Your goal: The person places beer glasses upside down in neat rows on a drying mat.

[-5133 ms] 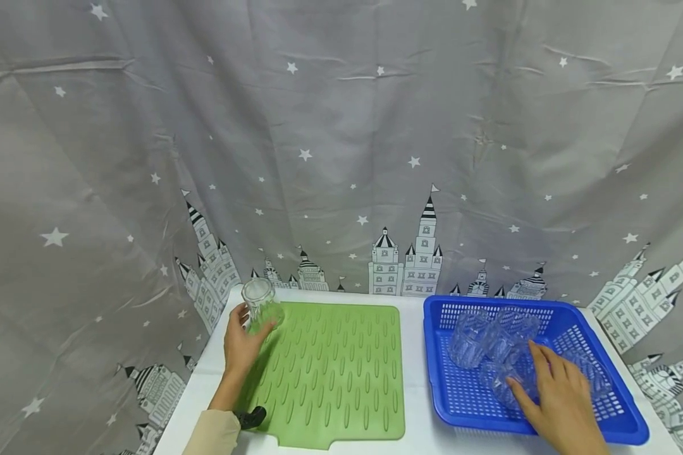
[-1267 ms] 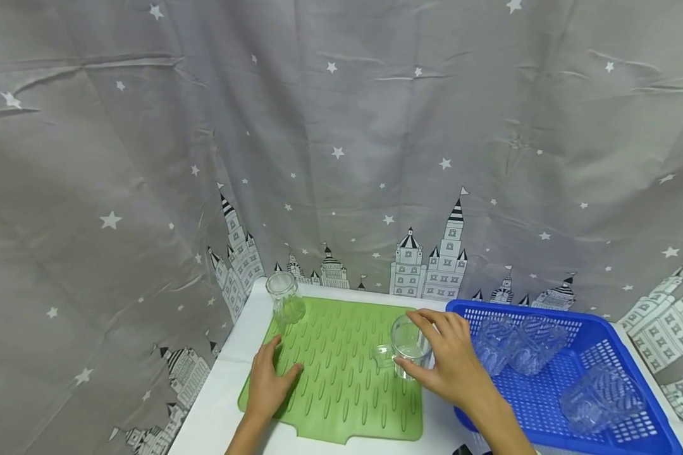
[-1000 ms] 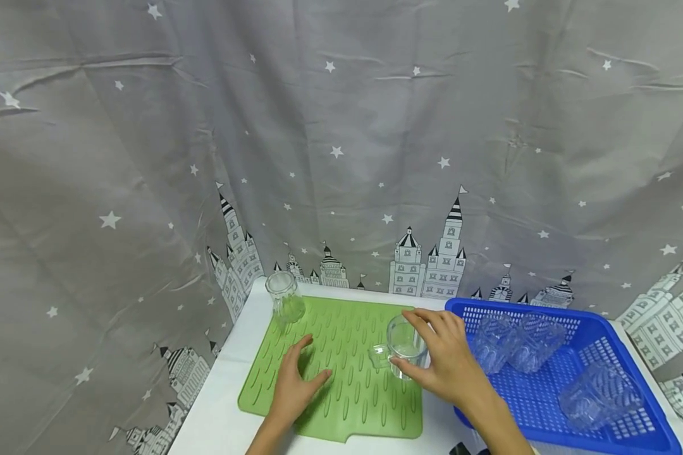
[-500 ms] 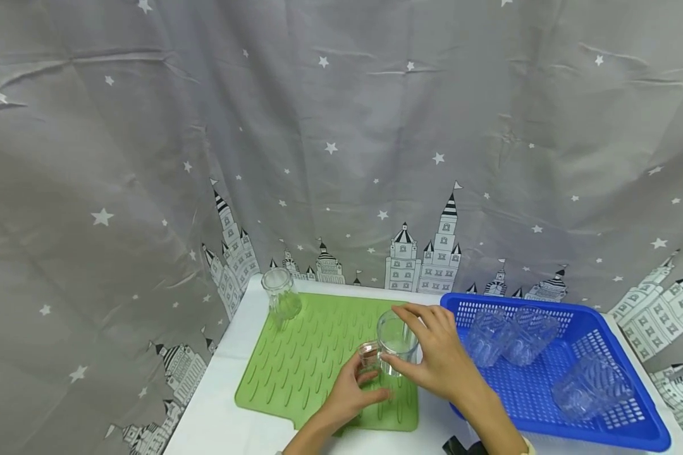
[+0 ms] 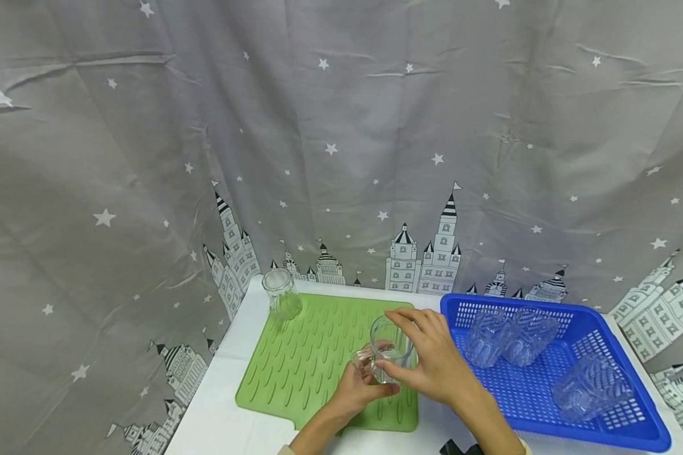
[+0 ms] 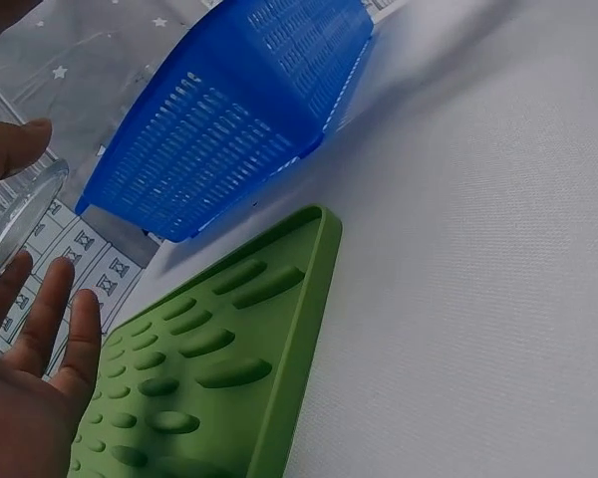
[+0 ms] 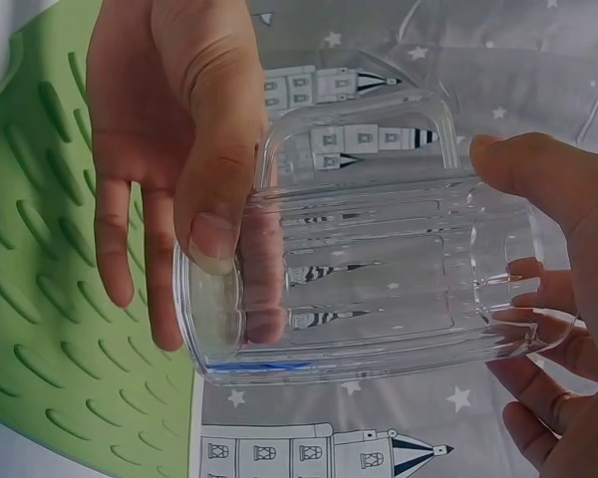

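Note:
A clear glass mug [image 5: 395,344] with a side handle is held between both hands above the right part of a green ridged mat [image 5: 296,373]. My right hand [image 5: 432,360] grips one end of it, thumb and fingers on opposite sides, as the right wrist view shows. My left hand [image 5: 355,392] pinches the other end of the mug [image 7: 369,269], its thumb on the glass and fingers behind. The left hand's other fingers [image 6: 60,319] are spread apart from it. Another glass mug [image 5: 281,294] stands on the mat's far left corner.
A blue plastic basket [image 5: 657,411] stands right of the mat on a white-covered table [image 5: 222,436]. In it lie two glass mugs [image 5: 509,338] side by side and another glass mug [image 5: 589,388] at the right. A grey curtain [image 5: 341,158] hangs behind.
The left hand let go of the mug at the far corner, moved right and took hold of the second mug. The right hand brought that mug from the basket over the mat.

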`<state>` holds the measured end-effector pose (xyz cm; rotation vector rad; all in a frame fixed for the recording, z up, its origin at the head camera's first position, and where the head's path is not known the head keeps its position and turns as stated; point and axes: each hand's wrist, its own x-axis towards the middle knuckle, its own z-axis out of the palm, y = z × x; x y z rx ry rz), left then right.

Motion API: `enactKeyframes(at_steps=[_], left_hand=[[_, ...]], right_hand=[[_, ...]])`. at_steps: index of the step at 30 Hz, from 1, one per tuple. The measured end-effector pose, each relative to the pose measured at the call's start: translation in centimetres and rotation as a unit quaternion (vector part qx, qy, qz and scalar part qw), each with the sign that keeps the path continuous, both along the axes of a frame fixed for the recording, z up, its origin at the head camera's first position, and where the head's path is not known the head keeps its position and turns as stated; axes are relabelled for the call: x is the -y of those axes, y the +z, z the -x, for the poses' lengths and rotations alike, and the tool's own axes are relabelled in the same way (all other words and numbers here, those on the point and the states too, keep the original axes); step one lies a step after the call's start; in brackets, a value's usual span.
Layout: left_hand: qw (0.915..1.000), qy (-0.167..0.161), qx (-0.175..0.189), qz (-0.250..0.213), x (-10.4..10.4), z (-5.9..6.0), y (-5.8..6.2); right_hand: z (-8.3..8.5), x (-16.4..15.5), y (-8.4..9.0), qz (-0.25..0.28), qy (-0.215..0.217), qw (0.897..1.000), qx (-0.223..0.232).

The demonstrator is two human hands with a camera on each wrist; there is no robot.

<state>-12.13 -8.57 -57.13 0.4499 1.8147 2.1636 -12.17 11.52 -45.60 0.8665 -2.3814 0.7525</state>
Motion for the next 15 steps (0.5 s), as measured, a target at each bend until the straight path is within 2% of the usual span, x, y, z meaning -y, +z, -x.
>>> enactKeyframes(at_steps=[5,9,15], left_hand=[[0.9998,0.005,-0.020,0.008,0.1,-0.1,-0.2],[0.9991,0.014,-0.026,0.031,0.3,-0.1,-0.2],[0.9955,0.047,-0.004,0.082,1.1,-0.2,0.0]], right_hand=[[0.0,0.0,-0.1,-0.006,-0.005,1.000,-0.006],[0.0,-0.1,-0.2,0.001,-0.004,1.000,-0.005],[0.0,-1.0,0.0,-0.007,-0.020,0.999,0.028]])
